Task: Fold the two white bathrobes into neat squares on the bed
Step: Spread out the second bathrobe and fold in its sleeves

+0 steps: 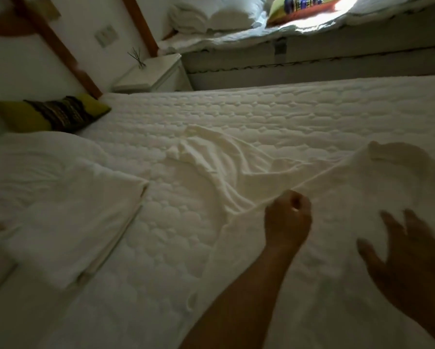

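From the head view, I have one bathrobe (pixel 77 222) lying folded in a flat square on the left of the bed (pixel 287 109), beside the pillow. The second bathrobe (pixel 337 222) lies spread on the near right part of the bed, under my hands.

My left hand (pixel 287 217) is curled tight, pinching an edge of this spread bathrobe, and that edge runs taut up and to the right. My right hand (pixel 408 250) is apart from it, fingers splayed over the cloth. It is blurred, so I cannot tell whether it presses down.

My worries are these. The rumpled end in the middle of the bed could get trapped in the fold and leave a lopsided square. The pinched edge could also slip, since only one hand grips it.

The spread bathrobe seems to run long from the near right corner toward the far left, its creased end pointing at the green cushion (pixel 52 114). I cannot tell which end is the collar.
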`<state>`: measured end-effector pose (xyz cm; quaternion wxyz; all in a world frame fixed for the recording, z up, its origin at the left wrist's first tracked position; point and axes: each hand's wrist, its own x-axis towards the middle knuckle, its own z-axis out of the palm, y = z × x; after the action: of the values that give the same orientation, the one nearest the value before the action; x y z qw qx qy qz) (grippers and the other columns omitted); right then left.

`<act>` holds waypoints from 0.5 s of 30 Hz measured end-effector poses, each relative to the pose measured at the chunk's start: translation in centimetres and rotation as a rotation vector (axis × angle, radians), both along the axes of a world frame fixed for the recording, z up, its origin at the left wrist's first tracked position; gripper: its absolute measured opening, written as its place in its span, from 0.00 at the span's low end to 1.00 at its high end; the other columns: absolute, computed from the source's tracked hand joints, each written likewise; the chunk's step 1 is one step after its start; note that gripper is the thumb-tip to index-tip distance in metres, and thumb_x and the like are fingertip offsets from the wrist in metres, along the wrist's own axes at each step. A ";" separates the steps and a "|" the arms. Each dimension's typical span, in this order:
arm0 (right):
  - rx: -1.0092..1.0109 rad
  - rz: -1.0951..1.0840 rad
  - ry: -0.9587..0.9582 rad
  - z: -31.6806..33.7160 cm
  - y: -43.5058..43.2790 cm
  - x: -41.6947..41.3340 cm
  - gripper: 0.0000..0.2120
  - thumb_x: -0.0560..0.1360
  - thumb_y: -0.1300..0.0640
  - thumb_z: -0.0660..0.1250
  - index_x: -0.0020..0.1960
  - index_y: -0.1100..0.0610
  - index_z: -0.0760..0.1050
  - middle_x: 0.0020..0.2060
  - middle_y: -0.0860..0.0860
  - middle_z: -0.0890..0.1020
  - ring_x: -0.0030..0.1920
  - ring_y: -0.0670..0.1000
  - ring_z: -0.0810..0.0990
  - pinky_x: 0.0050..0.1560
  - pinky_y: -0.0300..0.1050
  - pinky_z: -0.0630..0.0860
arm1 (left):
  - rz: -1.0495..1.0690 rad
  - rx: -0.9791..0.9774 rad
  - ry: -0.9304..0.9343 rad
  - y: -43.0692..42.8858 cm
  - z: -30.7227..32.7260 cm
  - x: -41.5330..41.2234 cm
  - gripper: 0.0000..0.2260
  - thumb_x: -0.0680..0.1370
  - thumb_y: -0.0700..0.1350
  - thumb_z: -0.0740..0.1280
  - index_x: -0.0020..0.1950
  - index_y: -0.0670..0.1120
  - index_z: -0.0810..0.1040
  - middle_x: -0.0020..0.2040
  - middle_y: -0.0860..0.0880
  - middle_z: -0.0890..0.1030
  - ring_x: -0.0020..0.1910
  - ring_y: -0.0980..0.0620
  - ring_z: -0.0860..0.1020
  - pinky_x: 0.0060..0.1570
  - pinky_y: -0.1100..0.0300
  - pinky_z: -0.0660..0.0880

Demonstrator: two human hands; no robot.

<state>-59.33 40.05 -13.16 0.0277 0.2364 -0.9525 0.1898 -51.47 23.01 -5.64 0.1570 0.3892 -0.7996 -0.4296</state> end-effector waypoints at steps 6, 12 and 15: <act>0.218 -0.064 -0.143 -3.9 -9.9 6.4 0.43 0.72 0.25 0.46 0.82 0.45 0.50 0.81 0.58 0.50 0.81 0.57 0.48 0.77 0.63 0.42 | 0.452 0.250 -0.045 -22.5 -2.6 3.1 0.27 0.72 0.62 0.74 0.60 0.42 0.78 0.57 0.43 0.83 0.57 0.42 0.82 0.60 0.51 0.79; 0.231 -0.189 -0.096 -9.8 -8.9 4.7 0.58 0.55 0.24 0.70 0.80 0.44 0.59 0.82 0.56 0.47 0.80 0.62 0.55 0.79 0.61 0.41 | 0.628 0.680 0.209 -32.0 -7.3 -1.4 0.21 0.68 0.47 0.82 0.54 0.40 0.80 0.48 0.42 0.84 0.45 0.43 0.85 0.47 0.44 0.85; 0.119 -0.166 0.095 -6.0 -11.4 6.6 0.42 0.68 0.35 0.62 0.77 0.55 0.67 0.77 0.63 0.63 0.76 0.64 0.64 0.76 0.65 0.47 | 0.759 0.591 0.476 -36.0 -7.2 -1.6 0.17 0.73 0.41 0.76 0.60 0.39 0.79 0.56 0.40 0.83 0.50 0.41 0.83 0.53 0.46 0.82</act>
<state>-52.77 28.63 -19.14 0.0745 0.1666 -0.9760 0.1185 -53.08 -13.00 -12.81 0.3619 0.5702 -0.3900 -0.6260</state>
